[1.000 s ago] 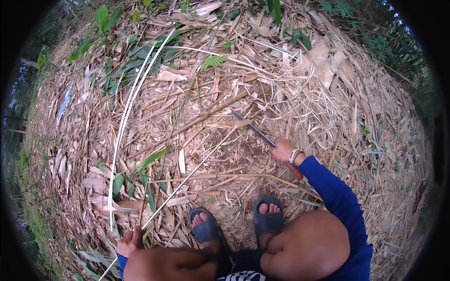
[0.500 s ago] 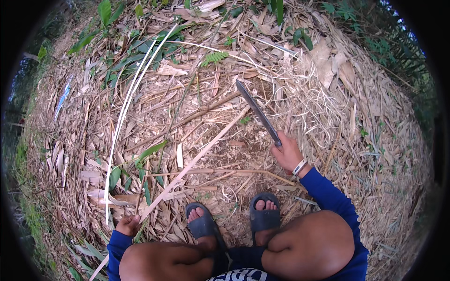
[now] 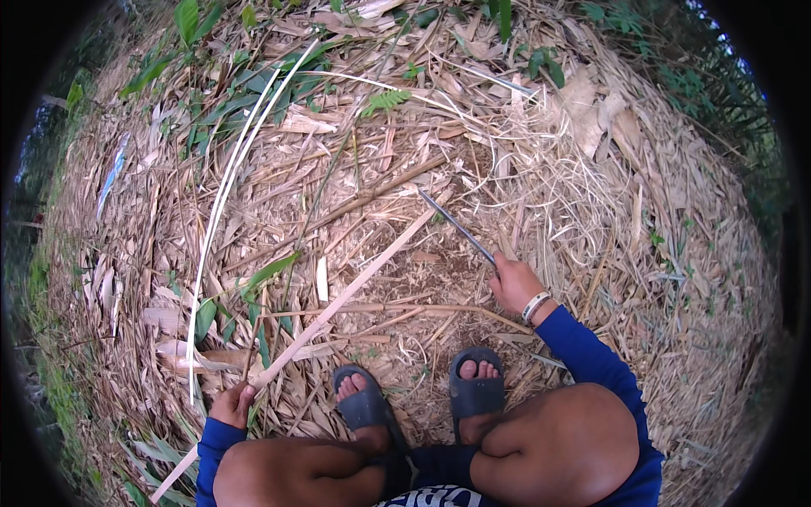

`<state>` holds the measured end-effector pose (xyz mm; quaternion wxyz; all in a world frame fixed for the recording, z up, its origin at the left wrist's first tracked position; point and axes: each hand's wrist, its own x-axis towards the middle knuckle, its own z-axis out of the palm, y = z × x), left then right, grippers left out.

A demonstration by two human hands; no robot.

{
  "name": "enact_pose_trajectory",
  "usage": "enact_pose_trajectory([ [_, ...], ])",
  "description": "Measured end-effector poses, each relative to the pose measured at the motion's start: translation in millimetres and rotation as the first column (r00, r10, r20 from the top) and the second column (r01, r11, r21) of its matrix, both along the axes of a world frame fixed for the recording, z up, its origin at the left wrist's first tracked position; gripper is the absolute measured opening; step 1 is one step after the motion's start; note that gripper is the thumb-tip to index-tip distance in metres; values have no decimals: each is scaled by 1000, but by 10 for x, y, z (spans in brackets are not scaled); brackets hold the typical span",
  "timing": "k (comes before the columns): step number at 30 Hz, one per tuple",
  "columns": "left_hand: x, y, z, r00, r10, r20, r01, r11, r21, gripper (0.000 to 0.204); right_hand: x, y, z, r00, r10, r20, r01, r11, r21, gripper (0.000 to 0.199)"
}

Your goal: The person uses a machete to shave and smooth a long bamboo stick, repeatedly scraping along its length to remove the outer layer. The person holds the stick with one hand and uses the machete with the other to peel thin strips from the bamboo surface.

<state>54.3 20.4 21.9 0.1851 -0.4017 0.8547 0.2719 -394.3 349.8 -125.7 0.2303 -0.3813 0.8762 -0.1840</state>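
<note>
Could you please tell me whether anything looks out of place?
Mainly the blue scrap at the far left: its colour stands out among the dry brown leaves. The pale strip in the left hand and the knife in the right hand show no clear damage.

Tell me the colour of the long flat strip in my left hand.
The flat strip is pale pinkish tan, best seen in the head view.

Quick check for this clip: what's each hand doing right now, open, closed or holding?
Left hand: grip closed, holding a long flat strip.
Right hand: grip closed, holding a knife.
</note>
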Motion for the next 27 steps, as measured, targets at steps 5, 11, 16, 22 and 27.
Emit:
enact_pose_trajectory([
  [5, -50, -125, -130, 998, -29, 52, 37, 985, -167, 41, -137, -66, 100, 999, 9, 39, -9, 1000, -19, 20],
  [11, 70, -245, -311, 997, -5, 79, 14, 993, -113, 43, -9, -369, 1031, 979, -202, 14, 156, 706, -691, 14],
  [16, 10, -270, -344, 999, -9, 37, 13, 994, -105, 43, 61, -129, 332, 978, -206, -14, 156, 779, -607, 23],
  [22, -114, -186, -227, 993, 39, 108, -25, 992, -127, 43, -8, 7, -162, 945, -72, 320, 38, 993, 110, 24],
  [27, 25, -196, -235, 999, -15, 37, 21, 986, -167, 47, -137, -146, 443, 847, -79, 526, 182, 972, -147, 15],
])
